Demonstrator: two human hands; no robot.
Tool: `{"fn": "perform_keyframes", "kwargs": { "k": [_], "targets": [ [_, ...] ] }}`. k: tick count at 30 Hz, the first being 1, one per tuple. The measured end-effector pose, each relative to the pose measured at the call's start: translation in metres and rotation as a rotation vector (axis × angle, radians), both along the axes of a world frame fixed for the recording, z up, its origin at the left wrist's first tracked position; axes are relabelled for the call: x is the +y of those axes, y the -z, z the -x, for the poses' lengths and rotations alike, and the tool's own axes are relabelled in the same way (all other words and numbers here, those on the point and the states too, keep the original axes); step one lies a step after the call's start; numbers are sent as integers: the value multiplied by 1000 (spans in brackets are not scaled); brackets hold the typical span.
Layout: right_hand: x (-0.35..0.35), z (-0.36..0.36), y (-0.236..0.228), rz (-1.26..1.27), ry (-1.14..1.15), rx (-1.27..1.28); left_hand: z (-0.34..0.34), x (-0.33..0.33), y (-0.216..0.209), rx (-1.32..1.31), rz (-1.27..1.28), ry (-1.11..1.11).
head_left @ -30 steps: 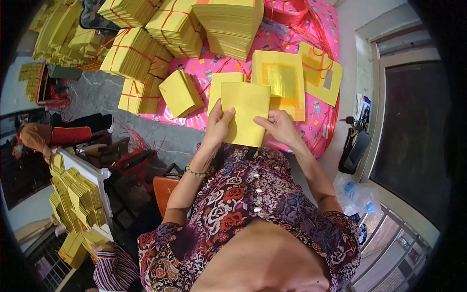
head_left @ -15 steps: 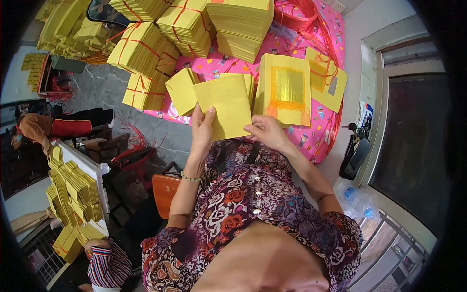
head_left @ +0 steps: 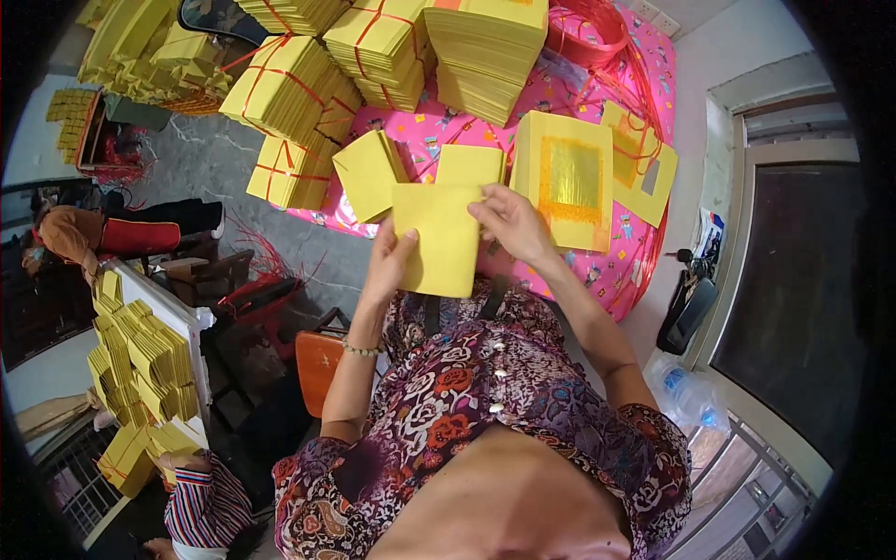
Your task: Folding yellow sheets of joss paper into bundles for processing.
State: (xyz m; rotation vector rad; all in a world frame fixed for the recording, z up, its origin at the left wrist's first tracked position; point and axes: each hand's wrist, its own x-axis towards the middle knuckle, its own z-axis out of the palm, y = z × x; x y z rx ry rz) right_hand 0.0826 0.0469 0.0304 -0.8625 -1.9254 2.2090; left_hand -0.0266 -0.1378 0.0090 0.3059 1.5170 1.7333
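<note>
A plain yellow paper sheet (head_left: 437,245), possibly several together, is held up in front of my chest. Gripping its left edge is my left hand (head_left: 385,264), thumb on the front face and the other fingers behind. My right hand (head_left: 515,224) pinches the upper right edge. Just beyond it on the table lie a small yellow paper stack (head_left: 471,163) and a slanted yellow stack (head_left: 367,177). To the right of these sits a thicker stack with a gold foil square (head_left: 571,177) on top.
The table has a pink patterned cloth (head_left: 644,252). Tall yellow bundles (head_left: 289,89) tied with red strips stand at its far left. A coil of red strip (head_left: 593,42) lies at the far right. Two people work around a paper-laden white table (head_left: 191,345) at the left.
The paper has turned more upright and come slightly nearer to me. My right hand has moved from its lower right corner up to its upper right edge; my left hand keeps hold.
</note>
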Motion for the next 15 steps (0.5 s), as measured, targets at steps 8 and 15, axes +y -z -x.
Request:
{"fn": "perform_keyframes", "kwargs": {
  "k": [8, 15],
  "targets": [
    [38, -46, 12, -369, 221, 81, 125, -13, 88, -18, 107, -337],
    [60, -98, -1, -984, 148, -52, 163, 0, 131, -34, 120, -318]
  ]
}}
